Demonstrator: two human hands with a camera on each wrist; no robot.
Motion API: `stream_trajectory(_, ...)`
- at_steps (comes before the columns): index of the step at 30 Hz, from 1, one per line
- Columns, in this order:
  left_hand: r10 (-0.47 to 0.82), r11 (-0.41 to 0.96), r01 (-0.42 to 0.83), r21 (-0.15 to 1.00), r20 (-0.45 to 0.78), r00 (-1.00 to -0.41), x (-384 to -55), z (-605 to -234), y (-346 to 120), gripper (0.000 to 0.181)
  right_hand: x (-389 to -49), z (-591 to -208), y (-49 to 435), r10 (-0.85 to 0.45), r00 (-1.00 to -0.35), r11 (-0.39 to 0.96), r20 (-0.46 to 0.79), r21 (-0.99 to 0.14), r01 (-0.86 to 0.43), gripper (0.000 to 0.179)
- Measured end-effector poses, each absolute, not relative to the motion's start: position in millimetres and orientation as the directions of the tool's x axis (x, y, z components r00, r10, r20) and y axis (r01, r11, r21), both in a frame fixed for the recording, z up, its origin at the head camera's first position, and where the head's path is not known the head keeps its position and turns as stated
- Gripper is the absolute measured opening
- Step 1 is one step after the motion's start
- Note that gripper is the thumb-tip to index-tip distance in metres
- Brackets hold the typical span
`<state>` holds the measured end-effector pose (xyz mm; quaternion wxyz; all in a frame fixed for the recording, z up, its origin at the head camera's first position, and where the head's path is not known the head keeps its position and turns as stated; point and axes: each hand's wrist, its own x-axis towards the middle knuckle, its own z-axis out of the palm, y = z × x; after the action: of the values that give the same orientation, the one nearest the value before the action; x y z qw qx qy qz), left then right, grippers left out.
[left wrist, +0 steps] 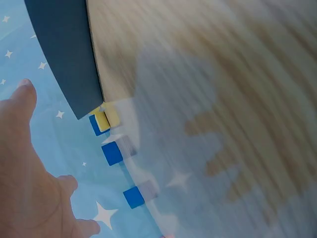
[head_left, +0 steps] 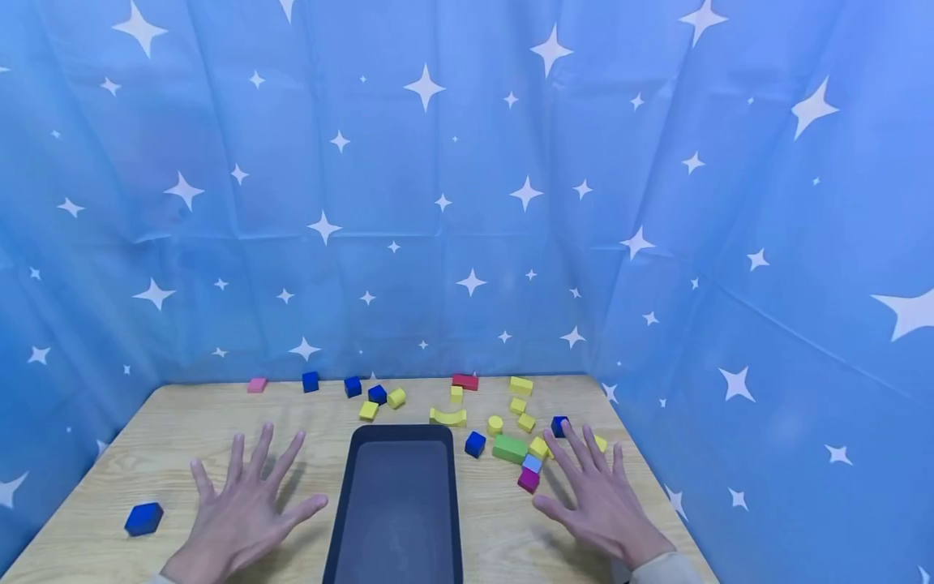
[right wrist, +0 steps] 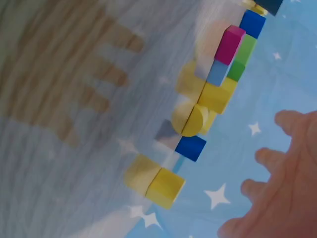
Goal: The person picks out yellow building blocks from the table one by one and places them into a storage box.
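Spread and grasping nothing, the left hand (head_left: 244,515) at lower left and the right hand (head_left: 604,504) at lower right probably flank the dark tray (head_left: 401,503) at bottom centre to leave it unobstructed. A blue block (head_left: 143,518) at lower left and the green block (head_left: 509,448) right of centre lie loose on the table (head_left: 190,426), seemingly strewn within easy reach.
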<state>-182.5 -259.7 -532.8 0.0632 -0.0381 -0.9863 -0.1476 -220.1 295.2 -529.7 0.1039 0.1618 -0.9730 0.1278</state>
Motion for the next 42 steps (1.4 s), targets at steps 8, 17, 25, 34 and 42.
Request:
stream_trajectory(8, 0.056, 0.938, 0.089, 0.334, 0.107, -0.993, -182.8, -529.6, -248.7, 0.103, -221.8, -522.1, 276.7, -0.295, -0.931, 0.914, 0.213, -0.22, -0.34, 0.094)
stream_trajectory(17, 0.059, 0.929, 0.047, 0.366, -0.022, -0.998, -185.0, -521.0, -227.9, 0.106, -226.0, -516.3, 241.1, -0.326, -0.936, 0.887, 0.134, -0.298, -0.352, 0.092)
stream_trajectory(25, 0.044, 0.914, 0.017, 0.404, -0.059, -0.997, -192.6, -515.3, -204.3, 0.115, -225.1, -516.1, 208.4, -0.375, -0.916, 0.845, 0.143, -0.353, -0.401, 0.089)
stream_trajectory(34, 0.001, 0.902, -0.015, 0.432, -0.035, -0.999, -199.8, -516.4, -180.4, 0.116, -227.7, -514.2, 178.9, -0.426, -0.9, 0.794, 0.093, -0.439, -0.421, 0.087)
stream_trajectory(42, -0.018, 0.887, -0.04, 0.46, -0.052, -0.998, -203.3, -518.1, -166.9, 0.113, -229.7, -512.9, 157.7, -0.45, -0.892, 0.77, 0.038, -0.491, -0.409, 0.09)
